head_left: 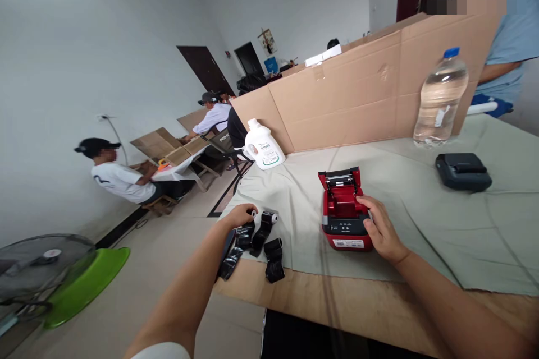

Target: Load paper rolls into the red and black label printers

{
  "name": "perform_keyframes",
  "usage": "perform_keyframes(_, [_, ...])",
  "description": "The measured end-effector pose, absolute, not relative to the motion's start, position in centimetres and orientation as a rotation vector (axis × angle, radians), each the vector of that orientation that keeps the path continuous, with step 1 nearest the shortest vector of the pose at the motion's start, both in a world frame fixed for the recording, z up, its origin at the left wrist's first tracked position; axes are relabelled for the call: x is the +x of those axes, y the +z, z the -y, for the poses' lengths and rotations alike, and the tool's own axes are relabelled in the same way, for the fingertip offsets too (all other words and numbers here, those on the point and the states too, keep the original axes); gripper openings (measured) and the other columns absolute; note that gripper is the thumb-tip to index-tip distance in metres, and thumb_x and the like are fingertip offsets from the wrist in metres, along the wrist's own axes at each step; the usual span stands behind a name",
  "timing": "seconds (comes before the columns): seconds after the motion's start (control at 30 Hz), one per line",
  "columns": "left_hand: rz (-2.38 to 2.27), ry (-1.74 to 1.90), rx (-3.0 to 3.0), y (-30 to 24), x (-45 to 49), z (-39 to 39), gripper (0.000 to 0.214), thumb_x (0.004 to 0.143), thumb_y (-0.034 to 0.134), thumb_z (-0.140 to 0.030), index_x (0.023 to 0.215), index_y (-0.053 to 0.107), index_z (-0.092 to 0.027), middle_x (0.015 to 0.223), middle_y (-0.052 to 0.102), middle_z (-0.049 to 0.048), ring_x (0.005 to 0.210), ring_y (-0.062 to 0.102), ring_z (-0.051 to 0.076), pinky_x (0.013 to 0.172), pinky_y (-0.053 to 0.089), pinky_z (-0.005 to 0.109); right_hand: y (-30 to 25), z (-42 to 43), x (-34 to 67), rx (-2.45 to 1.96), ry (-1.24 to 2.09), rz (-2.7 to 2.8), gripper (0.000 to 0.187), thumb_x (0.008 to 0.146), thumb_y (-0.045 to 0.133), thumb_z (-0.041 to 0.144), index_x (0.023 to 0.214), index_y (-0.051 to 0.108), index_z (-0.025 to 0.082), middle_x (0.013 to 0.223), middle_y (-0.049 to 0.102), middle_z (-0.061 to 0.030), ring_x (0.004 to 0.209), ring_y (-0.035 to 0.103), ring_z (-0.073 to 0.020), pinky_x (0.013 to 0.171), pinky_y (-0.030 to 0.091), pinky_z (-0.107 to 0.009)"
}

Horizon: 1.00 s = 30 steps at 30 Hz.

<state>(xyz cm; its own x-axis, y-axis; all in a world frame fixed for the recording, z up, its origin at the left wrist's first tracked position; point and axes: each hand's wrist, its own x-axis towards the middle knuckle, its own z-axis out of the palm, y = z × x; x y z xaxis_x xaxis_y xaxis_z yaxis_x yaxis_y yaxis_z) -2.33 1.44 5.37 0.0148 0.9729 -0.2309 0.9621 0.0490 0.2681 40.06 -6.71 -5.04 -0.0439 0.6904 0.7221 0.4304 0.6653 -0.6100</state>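
At the table's left edge, my left hand (242, 215) is closed around a black ribbon roll (246, 233) with a white core, its loose film trailing down. Right beside it lie a second black ribbon roll (263, 232) and a third ribbon roll (273, 261). A red and black label printer (346, 233) stands in front of me with its lid (340, 178) raised, showing the red bay inside. My right hand (383, 233) rests against the printer's right side, fingers apart and stretched out, thumb and forefinger touching its upper edge.
A white jug (264, 146) stands at the table's back left. Behind runs a cardboard partition (341, 101). At the right are a water bottle (440, 102) and a dark device (463, 171). A fan (46, 261) is on the floor left; other people sit beyond.
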Motion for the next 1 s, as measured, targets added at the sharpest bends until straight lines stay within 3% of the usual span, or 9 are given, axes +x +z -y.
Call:
perform_keyframes(0.13, [-2.043, -0.05, 2.009, 3.1, -2.2, -1.9, 0.049, 0.057, 0.054, -0.008, 0.103, 0.065, -0.018, 0.104, 0.067, 0.0065, 0.099, 0.059, 0.025, 0.087, 0.043, 0.033, -5.0, 6.7, 40.1, -0.926, 0.278, 1.68, 0.042, 0.096, 0.035, 0.039, 0.134, 0.042, 0.023, 0.133, 0.049, -0.0122, 0.125, 0.043, -0.0289, 0.104, 0.036, -0.052])
perform_keyframes(0.27, [-1.98, -0.079, 2.153, 1.8, -0.2, -1.7, 0.064, 0.059, 0.057, -0.006, 0.12, 0.058, -0.023, 0.132, 0.055, 0.0075, 0.125, 0.044, 0.029, 0.102, 0.035, 0.037, -4.9, 6.8, 40.1, -0.931, 0.272, 1.683, 0.042, 0.096, 0.035, 0.039, 0.133, 0.042, 0.023, 0.133, 0.049, -0.012, 0.125, 0.043, -0.0288, 0.104, 0.037, -0.052])
perform_keyframes(0.53, [-1.744, -0.085, 2.273, 1.5, 2.9, -0.9, 0.043, 0.06, 0.054, -0.002, 0.098, 0.065, -0.019, 0.108, 0.062, 0.0071, 0.111, 0.053, 0.025, 0.102, 0.037, 0.035, -4.6, 6.9, 40.1, -0.921, 0.268, 1.68, 0.039, 0.096, 0.037, 0.036, 0.132, 0.043, 0.024, 0.13, 0.05, -0.0115, 0.123, 0.044, -0.0276, 0.103, 0.037, -0.05])
perform_keyframes(0.7, [-1.51, 0.145, 2.028, 6.6, 4.9, -0.1, 0.038, 0.071, 0.055, -0.021, 0.108, 0.059, -0.016, 0.096, 0.064, 0.0051, 0.09, 0.061, 0.02, 0.081, 0.048, 0.031, -4.6, 6.8, 40.1, -0.926, 0.265, 1.679, 0.039, 0.095, 0.037, 0.037, 0.132, 0.043, 0.024, 0.13, 0.051, -0.0118, 0.123, 0.045, -0.0279, 0.103, 0.038, -0.05])
perform_keyframes(0.8, [-1.077, 0.213, 1.702, 10.8, 8.0, 1.8, 0.044, 0.063, 0.068, -0.035, 0.101, 0.062, -0.015, 0.09, 0.065, 0.007, 0.082, 0.06, 0.021, 0.074, 0.048, 0.03, -4.6, 6.9, 40.0, -0.927, 0.271, 1.676, 0.04, 0.095, 0.038, 0.037, 0.132, 0.042, 0.024, 0.131, 0.05, -0.0117, 0.124, 0.044, -0.0278, 0.103, 0.039, -0.051])
perform_keyframes(0.9, [-0.838, 0.046, 1.678, 12.9, 12.4, 3.6, 0.047, 0.061, 0.075, -0.034, 0.103, 0.063, -0.016, 0.092, 0.065, 0.0081, 0.083, 0.059, 0.02, 0.073, 0.047, 0.029, -4.7, 6.8, 40.0, -0.911, 0.275, 1.664, 0.039, 0.096, 0.035, 0.035, 0.132, 0.042, 0.024, 0.131, 0.05, -0.0115, 0.125, 0.043, -0.0271, 0.104, 0.038, -0.051])
perform_keyframes(1.0, [-0.724, 0.159, 1.82, 12.0, 17.2, 3.7, 0.041, 0.067, 0.072, -0.026, 0.105, 0.061, -0.017, 0.099, 0.064, 0.0071, 0.088, 0.059, 0.018, 0.077, 0.046, 0.029, -4.9, 6.8, 40.0, -0.908, 0.275, 1.651, 0.04, 0.098, 0.028, 0.036, 0.133, 0.042, 0.023, 0.13, 0.05, -0.0118, 0.124, 0.044, -0.0267, 0.104, 0.038, -0.052])
